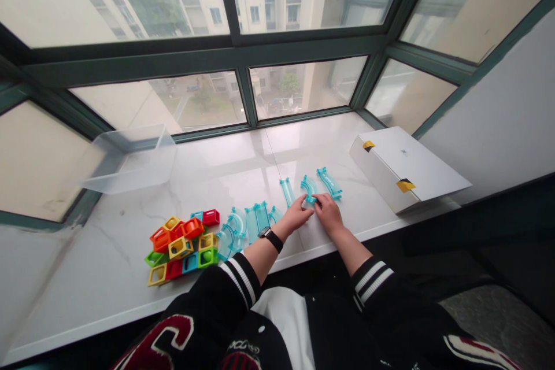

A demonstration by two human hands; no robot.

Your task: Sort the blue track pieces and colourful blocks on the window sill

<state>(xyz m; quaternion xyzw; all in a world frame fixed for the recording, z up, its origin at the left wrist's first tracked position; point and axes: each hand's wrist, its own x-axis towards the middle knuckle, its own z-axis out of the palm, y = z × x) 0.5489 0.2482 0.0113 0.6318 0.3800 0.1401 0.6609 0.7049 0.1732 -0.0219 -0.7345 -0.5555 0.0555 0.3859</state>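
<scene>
A curved, clear blue track piece (307, 184) lies on the white sill, its near end between my hands. My left hand (298, 215), with a black watch on its wrist, has its fingertips at the left side of that end. From the right, my right hand (328, 213) pinches the same end. Just left of it lies a straight clear blue track piece (286, 191). A wavy clear blue track piece (329, 182) is to the right. More clear blue track pieces (256, 219), straight and curved, lie left of my left hand, which partly covers them.
Colourful hollow blocks (180, 245) are heaped at the left. Behind them stands a clear plastic bin (130, 165). A white box (410, 165) with yellow-and-black tabs sits at the right. Green-framed windows (243, 52) border the marble-patterned sill (208, 167).
</scene>
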